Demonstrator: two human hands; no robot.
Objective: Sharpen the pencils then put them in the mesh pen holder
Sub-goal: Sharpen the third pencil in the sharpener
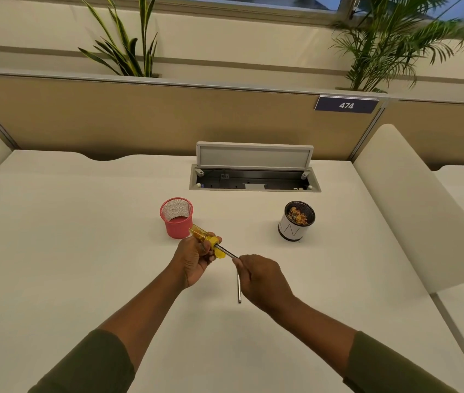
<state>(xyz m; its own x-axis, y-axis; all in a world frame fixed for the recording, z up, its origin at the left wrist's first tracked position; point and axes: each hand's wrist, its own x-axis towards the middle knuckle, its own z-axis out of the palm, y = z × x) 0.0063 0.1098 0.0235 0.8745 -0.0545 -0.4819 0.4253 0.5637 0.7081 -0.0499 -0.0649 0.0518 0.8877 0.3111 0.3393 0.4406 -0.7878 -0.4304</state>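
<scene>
A grey pencil [226, 253] is held above the white counter [83, 236], its tip pushed into a yellow sharpener [203, 238]. The sharpener is gripped by the curled fingers of the left hand [196, 258], while the pencil's other end is pinched by the right hand [262, 276]. A second grey pencil [239, 290] is seen lying on the counter, partly hidden under the right hand. Just behind the sharpener a pink mesh pen holder [176, 217] is stood upright. Well to its right, a white-wrapped cup [296, 224] filled with shavings is placed.
</scene>
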